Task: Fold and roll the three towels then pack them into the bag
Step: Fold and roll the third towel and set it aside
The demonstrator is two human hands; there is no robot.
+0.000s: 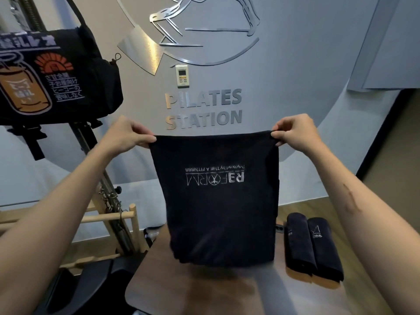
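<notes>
Held-up towel [218, 201] — "REFORM", inverted

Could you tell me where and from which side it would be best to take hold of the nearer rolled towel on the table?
Probably around the middle of the right rolled towel, coming from above and its open right side. It lies flat on the wooden table, pressed against the left rolled towel, so the left flank is blocked. Both hands now pinch the hanging towel.
</notes>
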